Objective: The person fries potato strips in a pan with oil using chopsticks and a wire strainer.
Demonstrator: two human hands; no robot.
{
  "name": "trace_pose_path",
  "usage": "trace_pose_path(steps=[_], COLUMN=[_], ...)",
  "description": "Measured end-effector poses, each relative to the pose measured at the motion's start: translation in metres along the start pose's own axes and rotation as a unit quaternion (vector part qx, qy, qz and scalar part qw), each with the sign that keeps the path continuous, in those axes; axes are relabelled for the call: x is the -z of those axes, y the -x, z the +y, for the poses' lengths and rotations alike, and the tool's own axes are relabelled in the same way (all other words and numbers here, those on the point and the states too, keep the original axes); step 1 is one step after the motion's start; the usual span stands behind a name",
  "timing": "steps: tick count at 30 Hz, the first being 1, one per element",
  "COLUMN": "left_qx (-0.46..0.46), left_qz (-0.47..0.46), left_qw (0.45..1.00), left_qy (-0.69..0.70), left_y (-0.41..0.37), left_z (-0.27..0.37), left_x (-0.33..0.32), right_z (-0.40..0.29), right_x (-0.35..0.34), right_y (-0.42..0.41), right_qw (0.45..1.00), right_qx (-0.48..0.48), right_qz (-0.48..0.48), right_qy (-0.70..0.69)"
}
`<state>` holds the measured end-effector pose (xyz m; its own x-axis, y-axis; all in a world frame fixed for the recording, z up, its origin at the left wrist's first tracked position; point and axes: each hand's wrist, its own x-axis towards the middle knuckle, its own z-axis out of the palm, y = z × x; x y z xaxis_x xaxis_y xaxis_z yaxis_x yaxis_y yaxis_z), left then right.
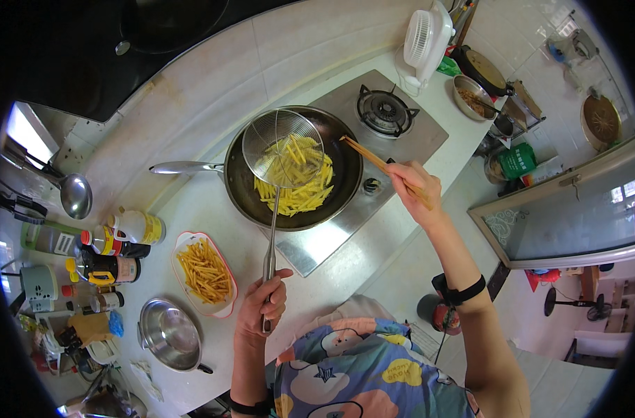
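My left hand (pixel 262 305) grips the handle of a wire-mesh skimmer (pixel 254 141), whose round basket is over the left part of a dark frying pan (pixel 346 201). Several pale yellow potato strips (pixel 296 149) show in or through the mesh; I cannot tell which. More yellow strips (pixel 301 201) lie in the pan, below the skimmer's rim. A pair of wooden chopsticks (pixel 369 155) is held in my right hand (pixel 415 189), tips over the pan's right side and apart from the strips. The pan's long metal handle (pixel 184 167) points left.
A red-rimmed white dish (pixel 228 308) of browned fries stands left, near a steel bowl (pixel 171 334). Bottles (pixel 113 266) crowd the left wall. Right of the pan is a bare gas burner (pixel 386 109); beyond it stand a white fan (pixel 424 42) and a bowl of food (pixel 471 99).
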<state>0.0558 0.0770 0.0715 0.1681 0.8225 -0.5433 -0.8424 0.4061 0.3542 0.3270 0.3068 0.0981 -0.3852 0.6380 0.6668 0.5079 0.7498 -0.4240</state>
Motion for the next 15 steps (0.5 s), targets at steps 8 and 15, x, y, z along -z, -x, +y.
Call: trace_pose_path(steps=[8, 15], left_qx=[-0.009, 0.005], left_qz=[0.009, 0.011], left_qw=[1.0, 1.0], left_qy=[-0.007, -0.024], left_y=[-0.002, -0.014], left_z=[-0.002, 0.001], left_x=[-0.003, -0.015], right_z=[0.009, 0.007], right_x=[-0.002, 0.005], right_y=[0.008, 0.017], right_qw=[1.0, 0.997], right_qx=[0.022, 0.061], right_qz=[0.013, 0.004], right_qy=[-0.005, 0.04])
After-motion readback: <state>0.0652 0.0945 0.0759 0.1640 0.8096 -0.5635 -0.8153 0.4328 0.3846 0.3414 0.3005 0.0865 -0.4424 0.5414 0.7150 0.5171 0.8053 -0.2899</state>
